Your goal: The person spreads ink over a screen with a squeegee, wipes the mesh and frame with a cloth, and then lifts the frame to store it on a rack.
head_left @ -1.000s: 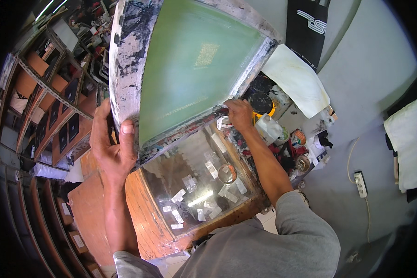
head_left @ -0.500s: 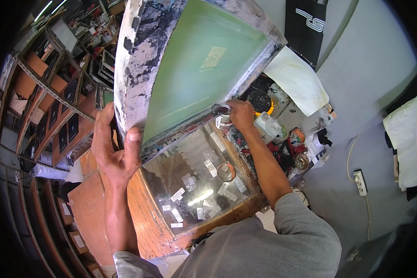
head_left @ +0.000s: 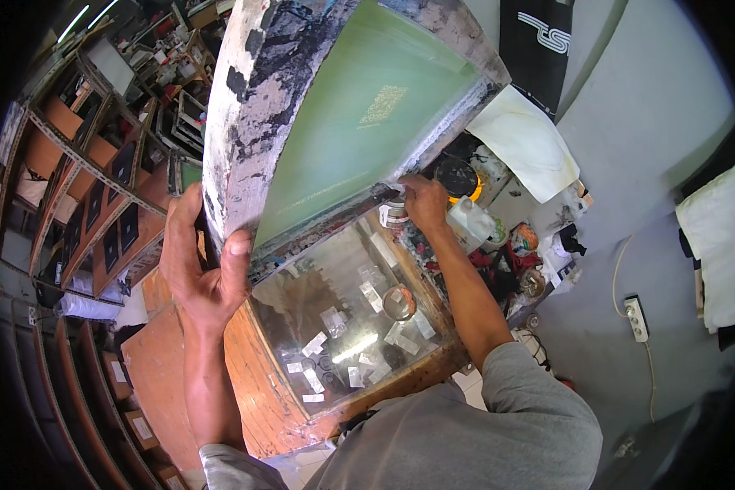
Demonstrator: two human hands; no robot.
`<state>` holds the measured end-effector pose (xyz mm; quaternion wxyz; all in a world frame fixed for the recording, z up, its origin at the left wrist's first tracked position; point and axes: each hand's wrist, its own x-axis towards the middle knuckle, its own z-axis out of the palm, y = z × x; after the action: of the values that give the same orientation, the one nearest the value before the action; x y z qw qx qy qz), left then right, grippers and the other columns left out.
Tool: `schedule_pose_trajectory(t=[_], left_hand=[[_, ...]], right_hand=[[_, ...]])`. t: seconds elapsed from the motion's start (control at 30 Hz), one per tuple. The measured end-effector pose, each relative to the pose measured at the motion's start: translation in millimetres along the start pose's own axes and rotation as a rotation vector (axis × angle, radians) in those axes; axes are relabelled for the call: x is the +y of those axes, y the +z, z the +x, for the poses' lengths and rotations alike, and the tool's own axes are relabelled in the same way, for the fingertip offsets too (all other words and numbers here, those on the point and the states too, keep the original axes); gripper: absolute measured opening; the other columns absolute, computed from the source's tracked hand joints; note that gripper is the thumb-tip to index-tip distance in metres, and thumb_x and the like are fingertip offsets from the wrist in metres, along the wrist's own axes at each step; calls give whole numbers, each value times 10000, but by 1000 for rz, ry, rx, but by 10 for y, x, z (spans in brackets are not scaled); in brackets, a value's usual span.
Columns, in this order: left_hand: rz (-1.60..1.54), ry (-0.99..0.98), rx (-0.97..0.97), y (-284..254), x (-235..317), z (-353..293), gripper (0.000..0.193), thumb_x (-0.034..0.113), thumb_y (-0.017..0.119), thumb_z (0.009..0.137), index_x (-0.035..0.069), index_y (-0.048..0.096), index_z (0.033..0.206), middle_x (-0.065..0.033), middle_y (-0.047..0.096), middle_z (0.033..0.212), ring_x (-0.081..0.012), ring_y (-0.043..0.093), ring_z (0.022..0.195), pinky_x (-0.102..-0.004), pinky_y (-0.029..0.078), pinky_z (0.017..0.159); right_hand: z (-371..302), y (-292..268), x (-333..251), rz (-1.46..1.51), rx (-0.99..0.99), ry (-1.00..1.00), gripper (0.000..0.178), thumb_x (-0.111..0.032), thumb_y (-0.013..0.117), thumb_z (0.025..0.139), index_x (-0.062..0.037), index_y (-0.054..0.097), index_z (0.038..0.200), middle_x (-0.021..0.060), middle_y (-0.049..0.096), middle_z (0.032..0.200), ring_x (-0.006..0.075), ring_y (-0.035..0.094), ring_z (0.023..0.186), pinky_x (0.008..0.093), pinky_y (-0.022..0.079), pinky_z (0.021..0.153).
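Note:
A silk-screen printing frame [head_left: 327, 155] with green mesh and ink-stained edges is held up, tilted, above a glass-topped wooden table [head_left: 335, 343]. A small square pattern and a faint line of lettering show in the mesh. My left hand [head_left: 208, 265] grips the frame's near left corner, thumb on the front and fingers round the outer edge. At the lower right edge, my right hand [head_left: 425, 200] is closed; its fingertips press a bit of pale material, perhaps a rag, against the frame's border. Part of that material is hidden by the fingers.
On the glass lie a tape roll [head_left: 398, 303] and several pale label pieces. To the right stand a black-and-yellow tub [head_left: 459, 180], a translucent plastic container [head_left: 471, 224] and clutter along the wall. Racks of boards [head_left: 98, 188] fill the left. A power strip [head_left: 635, 318] hangs at right.
The frame has tilted slightly and shifted a little to the right. Both hands keep nearly the same places on it.

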<state>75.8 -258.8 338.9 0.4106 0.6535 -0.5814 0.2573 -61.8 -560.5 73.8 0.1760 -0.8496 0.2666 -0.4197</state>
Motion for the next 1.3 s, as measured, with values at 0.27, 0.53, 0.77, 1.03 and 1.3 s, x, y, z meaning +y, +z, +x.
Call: schedule_pose_trajectory(t=[0.27,0.53,0.77,1.03,1.3], left_hand=[[-11,-7,15,32,-1,57,506,281,692,923,-81,556,1250,-178,635,1033,-247,607,911,-344,485,838],[2,-47,32,64,-42,110,473,275,678,929,-82,584,1225,-177,648,1059,-245,621,952,-354,484,874],[7,-74,73,99,-136,123,450,239,673,932,-86,591,1232,-188,661,1097,-250,630,1006,-361,476,918],[-46,-164,59,134,-259,303,395,186,628,971,-97,583,1242,-192,657,1144,-227,612,1075,-345,447,983],[-161,-256,86,176,-468,361,413,193,620,990,-111,572,1265,-183,654,1169,-215,605,1107,-344,439,1012]], right_hand=[[-38,67,4,-4,-3,7,218,17,611,781,-76,730,939,108,735,955,323,688,827,425,498,753],[79,63,-123,40,23,-21,228,12,603,782,-77,740,941,105,739,967,314,693,846,424,507,734],[64,-32,-58,-3,8,54,189,-31,639,791,-96,744,934,110,738,962,334,691,835,438,536,741],[468,-133,-22,46,229,29,121,-71,639,828,-97,755,852,143,726,860,367,680,733,440,532,671],[1855,-647,243,-333,668,-85,172,-59,619,838,-120,754,926,58,752,925,273,706,747,397,505,647]])
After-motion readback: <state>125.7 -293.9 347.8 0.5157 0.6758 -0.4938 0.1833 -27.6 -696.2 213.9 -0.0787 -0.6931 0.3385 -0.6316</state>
